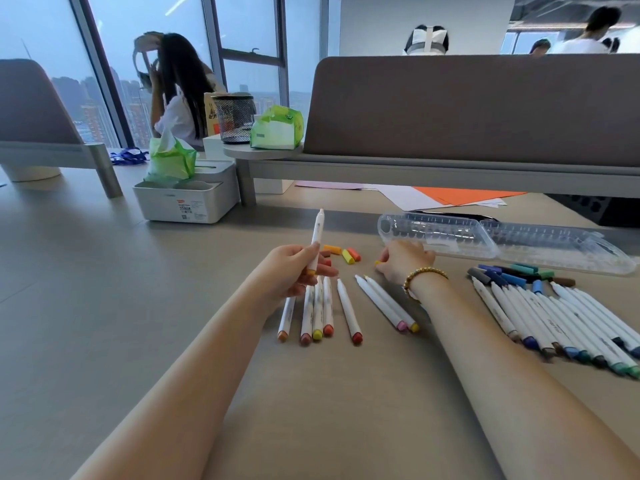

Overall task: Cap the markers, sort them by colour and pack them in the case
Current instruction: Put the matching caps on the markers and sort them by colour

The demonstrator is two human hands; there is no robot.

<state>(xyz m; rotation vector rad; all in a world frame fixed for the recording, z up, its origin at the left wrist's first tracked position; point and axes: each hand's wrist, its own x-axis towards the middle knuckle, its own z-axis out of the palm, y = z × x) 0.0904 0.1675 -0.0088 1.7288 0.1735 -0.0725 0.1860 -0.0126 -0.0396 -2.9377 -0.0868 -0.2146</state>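
My left hand (294, 268) holds a white marker (317, 237) upright, its uncapped tip pointing up and its yellow end down. My right hand (405, 261) rests on the table and pinches a small yellow cap (378, 263). Loose warm-coloured caps (343, 253) lie between the hands. Several uncapped warm-coloured markers (325, 313) lie below my left hand, and two more (388, 303) beside my right wrist. A row of blue, green and brown markers (554, 323) lies at the right, with dark caps (512, 273) above them. The clear plastic case (502, 237) lies open behind.
A white organiser box (183, 202) with green tissue packs stands at the back left. Orange and white paper sheets (460, 197) lie under the desk divider (467, 109). A mesh pen cup (233, 117) sits on a raised shelf. People sit behind the divider and by the window.
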